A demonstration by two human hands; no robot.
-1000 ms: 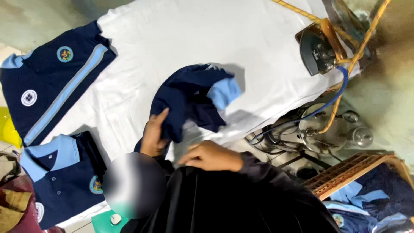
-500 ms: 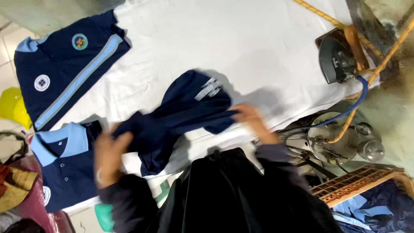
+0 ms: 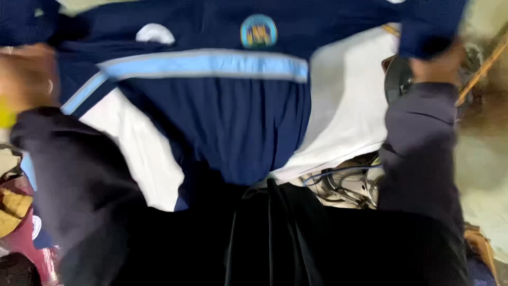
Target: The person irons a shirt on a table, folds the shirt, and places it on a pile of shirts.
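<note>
Navy shirt (image 3: 233,116), held spread, hides white table (image 3: 344,122) and iron (image 3: 396,79).

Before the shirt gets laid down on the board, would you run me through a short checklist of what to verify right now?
1. Left hand gripping the navy shirt: cannot tell, blurred.
2. Right hand gripping the shirt's other edge: ok, fabric bunched at the hand.
3. Shirt spread open, light blue stripe flat: ok.
4. White cloth underneath lying smooth: ok where visible.
5. Iron apart from the shirt: cannot tell, mostly hidden.
6. Cables off the cloth: ok.
</note>
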